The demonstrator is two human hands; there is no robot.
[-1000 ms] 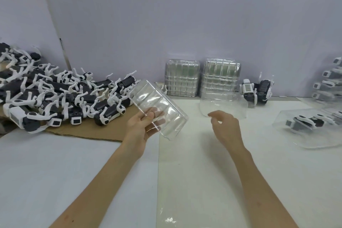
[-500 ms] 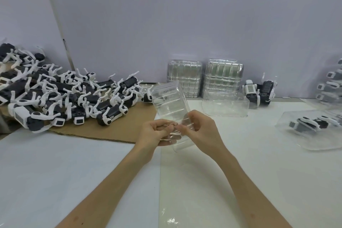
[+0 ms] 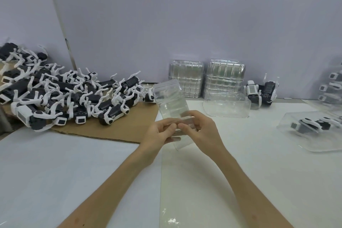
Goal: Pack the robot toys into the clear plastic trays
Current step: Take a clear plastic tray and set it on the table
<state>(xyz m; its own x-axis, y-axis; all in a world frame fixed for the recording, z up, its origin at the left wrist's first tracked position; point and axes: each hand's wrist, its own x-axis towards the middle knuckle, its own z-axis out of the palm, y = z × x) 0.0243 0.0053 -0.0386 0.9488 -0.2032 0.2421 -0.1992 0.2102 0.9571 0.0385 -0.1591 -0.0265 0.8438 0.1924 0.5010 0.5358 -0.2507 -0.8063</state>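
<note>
A clear plastic tray (image 3: 169, 98) is held up above the middle of the table, tilted away from me. My left hand (image 3: 159, 135) pinches its near edge from the left, and my right hand (image 3: 200, 129) pinches the same edge from the right, fingertips almost meeting. A heap of black-and-white robot toys (image 3: 61, 96) lies on brown cardboard (image 3: 114, 129) at the left. One robot toy (image 3: 314, 126) lies in a clear tray (image 3: 312, 146) at the right.
Two stacks of clear trays (image 3: 205, 77) stand against the back wall, with a single clear tray (image 3: 226, 107) lying in front of them. Two robot toys (image 3: 261, 92) stand to their right. More packed toys (image 3: 331, 87) sit at the far right edge.
My right hand came in from the right and took hold of the tray's near edge beside my left hand. The tray swung from lying slanted at the left to pointing away from me at the centre.
</note>
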